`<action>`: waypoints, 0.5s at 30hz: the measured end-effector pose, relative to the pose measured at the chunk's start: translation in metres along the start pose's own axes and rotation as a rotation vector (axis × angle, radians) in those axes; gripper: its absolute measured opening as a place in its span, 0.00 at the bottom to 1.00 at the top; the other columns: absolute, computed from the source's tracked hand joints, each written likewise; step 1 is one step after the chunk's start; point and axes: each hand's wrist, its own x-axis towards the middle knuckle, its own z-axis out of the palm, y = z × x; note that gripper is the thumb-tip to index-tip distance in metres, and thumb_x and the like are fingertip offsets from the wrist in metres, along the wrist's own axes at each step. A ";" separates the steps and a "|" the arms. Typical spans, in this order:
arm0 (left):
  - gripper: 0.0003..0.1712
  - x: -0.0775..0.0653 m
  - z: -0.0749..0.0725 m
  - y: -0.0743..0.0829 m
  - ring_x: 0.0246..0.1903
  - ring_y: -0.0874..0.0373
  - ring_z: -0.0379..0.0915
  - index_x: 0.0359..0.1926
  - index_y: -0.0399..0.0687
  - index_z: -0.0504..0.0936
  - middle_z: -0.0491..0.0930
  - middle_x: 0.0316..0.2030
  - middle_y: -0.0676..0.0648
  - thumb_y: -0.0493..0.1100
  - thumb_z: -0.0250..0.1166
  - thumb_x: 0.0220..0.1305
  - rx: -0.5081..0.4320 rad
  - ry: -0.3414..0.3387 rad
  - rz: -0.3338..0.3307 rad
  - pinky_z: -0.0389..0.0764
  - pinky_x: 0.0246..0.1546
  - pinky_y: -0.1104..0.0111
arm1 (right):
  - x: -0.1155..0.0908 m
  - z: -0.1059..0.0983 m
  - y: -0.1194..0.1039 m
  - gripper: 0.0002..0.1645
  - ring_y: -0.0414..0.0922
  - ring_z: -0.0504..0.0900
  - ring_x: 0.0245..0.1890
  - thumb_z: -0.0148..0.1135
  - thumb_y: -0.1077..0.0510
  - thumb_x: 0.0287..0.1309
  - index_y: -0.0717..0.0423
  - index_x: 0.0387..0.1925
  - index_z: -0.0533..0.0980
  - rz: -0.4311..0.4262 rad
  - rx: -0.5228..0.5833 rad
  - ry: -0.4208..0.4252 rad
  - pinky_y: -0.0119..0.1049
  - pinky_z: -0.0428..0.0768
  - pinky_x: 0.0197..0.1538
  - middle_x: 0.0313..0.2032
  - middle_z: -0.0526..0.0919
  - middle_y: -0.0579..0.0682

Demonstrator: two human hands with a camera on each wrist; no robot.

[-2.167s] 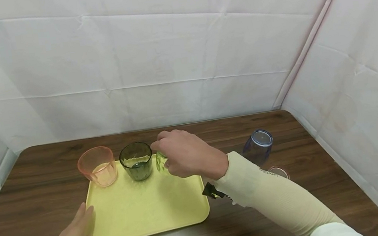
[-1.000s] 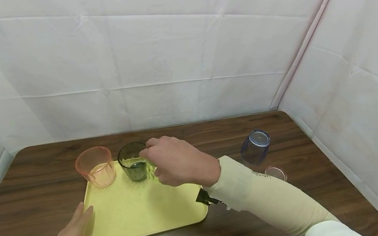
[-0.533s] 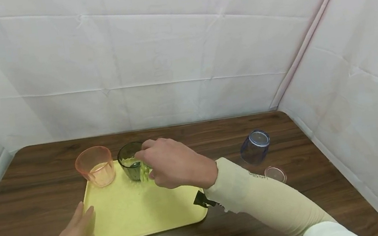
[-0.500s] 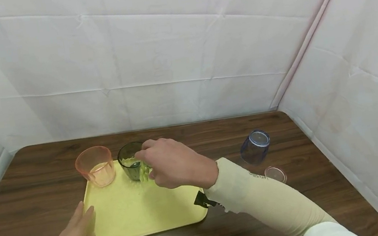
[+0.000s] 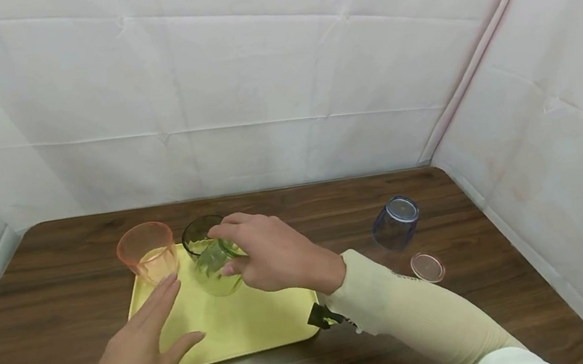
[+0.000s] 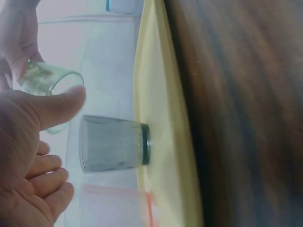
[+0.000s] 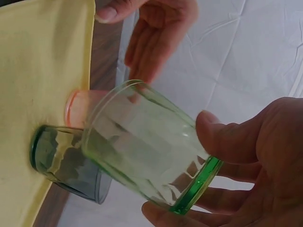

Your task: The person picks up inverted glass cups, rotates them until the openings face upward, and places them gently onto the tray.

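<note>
My right hand [image 5: 279,252] grips a light green glass tumbler [image 7: 147,142] by its base end, thumb on one side and fingers on the other. The tumbler is tipped over, its mouth toward the left, above the yellow tray [image 5: 266,322]. My left hand [image 5: 141,346] holds nothing; its fingers are stretched out over the tray's left side, thumb apart, close to the tumbler's mouth. Behind them a dark green glass [image 6: 113,144] stands upright on the tray. To its left, an orange glass [image 5: 147,252] also stands upright there.
Right of the tray, a blue glass [image 5: 395,223] rests upside down on the brown wooden table [image 5: 484,279]. Nearer, a pinkish glass [image 5: 428,267] shows its round base, partly hidden by my right sleeve. White sheeting [image 5: 232,78] surrounds the table's back and sides.
My left hand has left the tray's left edge and moved inward, fingers spreading. My right hand first moved left, then tipped the light green tumbler, which now shows more fully.
</note>
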 end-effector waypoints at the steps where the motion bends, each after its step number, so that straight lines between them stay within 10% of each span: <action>1: 0.56 0.003 0.000 0.003 0.66 0.38 0.75 0.80 0.49 0.62 0.71 0.74 0.41 0.50 0.81 0.54 -0.001 0.018 0.017 0.79 0.56 0.42 | -0.001 0.001 0.000 0.30 0.43 0.85 0.57 0.69 0.51 0.68 0.51 0.69 0.75 -0.004 0.024 0.016 0.40 0.83 0.63 0.64 0.81 0.45; 9: 0.62 0.023 0.003 0.018 0.59 0.40 0.82 0.79 0.43 0.62 0.82 0.63 0.36 0.54 0.84 0.49 -0.043 0.180 0.149 0.81 0.52 0.51 | -0.006 0.004 0.005 0.30 0.45 0.79 0.69 0.69 0.54 0.68 0.54 0.69 0.75 0.033 0.266 0.075 0.40 0.78 0.72 0.66 0.82 0.48; 15: 0.55 0.035 0.009 0.020 0.50 0.40 0.86 0.75 0.37 0.67 0.85 0.59 0.35 0.78 0.50 0.66 -0.079 0.340 0.266 0.81 0.45 0.59 | -0.004 0.007 0.014 0.27 0.42 0.83 0.44 0.70 0.56 0.68 0.52 0.66 0.78 0.059 0.462 0.090 0.34 0.83 0.52 0.43 0.89 0.49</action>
